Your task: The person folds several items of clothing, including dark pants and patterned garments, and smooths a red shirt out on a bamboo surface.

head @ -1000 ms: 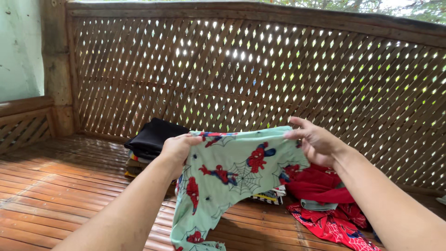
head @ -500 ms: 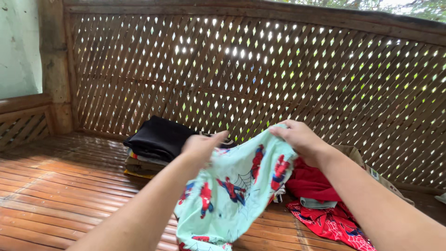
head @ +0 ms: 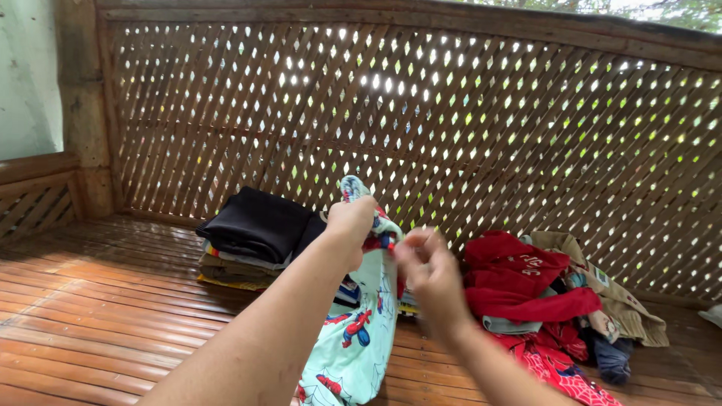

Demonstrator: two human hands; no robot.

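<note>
My left hand is closed on the top edge of a pale green child's garment printed with red and blue cartoon figures and webs. It hangs folded lengthwise in the air above the bamboo floor. My right hand is blurred just right of the cloth at chest height, fingers curled, and whether it grips the fabric is unclear. A stack of folded clothes with a black piece on top lies behind my left hand.
A loose heap of clothes, mostly red with beige and dark blue pieces, lies on the floor to the right. A wooden lattice wall closes the back, and a low wooden rail runs along the left.
My hands came together from wide apart, folding the spread garment in half so that it now hangs narrow from my left hand. My right hand dropped lower beside it.
</note>
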